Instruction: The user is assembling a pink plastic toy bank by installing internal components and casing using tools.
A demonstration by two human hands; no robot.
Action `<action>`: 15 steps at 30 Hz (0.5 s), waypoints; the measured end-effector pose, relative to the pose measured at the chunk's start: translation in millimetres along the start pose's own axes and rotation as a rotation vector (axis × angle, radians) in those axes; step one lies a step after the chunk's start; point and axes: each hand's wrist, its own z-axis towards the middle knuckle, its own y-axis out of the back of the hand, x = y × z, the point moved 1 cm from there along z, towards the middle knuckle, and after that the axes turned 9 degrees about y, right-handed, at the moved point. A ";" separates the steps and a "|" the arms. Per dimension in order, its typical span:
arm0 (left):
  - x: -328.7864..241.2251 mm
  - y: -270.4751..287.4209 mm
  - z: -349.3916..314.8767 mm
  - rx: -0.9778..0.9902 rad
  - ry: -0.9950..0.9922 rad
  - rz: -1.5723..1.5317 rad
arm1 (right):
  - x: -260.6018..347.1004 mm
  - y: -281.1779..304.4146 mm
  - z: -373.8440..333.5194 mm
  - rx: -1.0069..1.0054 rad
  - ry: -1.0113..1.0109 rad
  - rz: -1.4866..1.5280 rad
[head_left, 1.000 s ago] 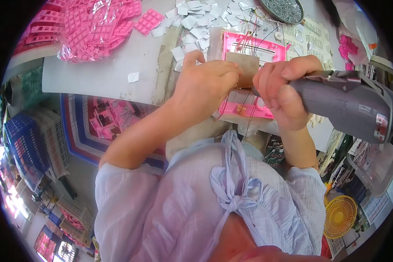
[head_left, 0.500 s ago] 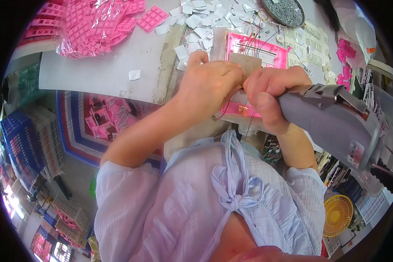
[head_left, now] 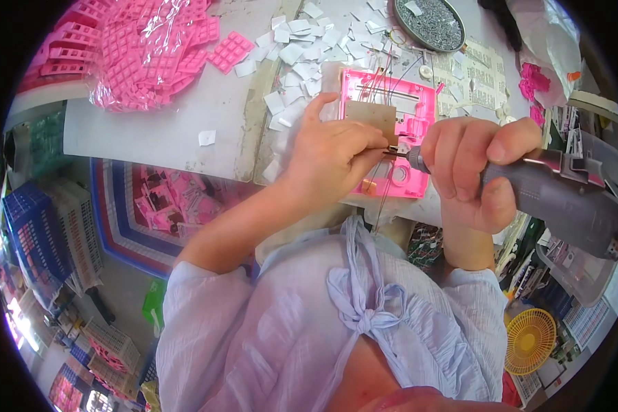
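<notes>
My right hand (head_left: 479,172) is wrapped round a grey electric screwdriver (head_left: 553,199), which lies nearly level with its bit pointing left. At the bit's tip, the thumb and fingers of my left hand (head_left: 336,152) are pinched together; whatever is between them is too small to make out. Beneath both hands lies an open pink plastic housing (head_left: 428,110) on the table. A flat brown board (head_left: 372,118) covers part of its inside, beside my left fingers. Thin wires (head_left: 386,74) run out past the housing's far edge, and others hang down on the near side.
Small white paper pieces (head_left: 301,53) are scattered beyond my left hand. A round dish of small metal screws (head_left: 429,26) stands at the back. Bagged pink keypad parts (head_left: 147,62) sit at the far left. Below the table edge is a striped basket (head_left: 120,206) holding pink parts.
My right hand and the screwdriver have moved right, and the tool is more level. Its bit and more of the housing now show. My left fingers have come to the bit's tip.
</notes>
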 end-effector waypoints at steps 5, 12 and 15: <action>-3.6 -5.3 10.3 -0.054 -0.087 -0.005 | 4.2 8.1 -1.3 -0.059 0.029 -0.011; -14.9 -12.6 34.9 -0.010 -0.163 0.105 | 10.7 25.6 -3.1 -0.122 0.055 0.029; -21.4 0.6 92.0 0.394 -0.260 0.176 | 12.9 42.5 -6.4 -0.183 0.072 0.035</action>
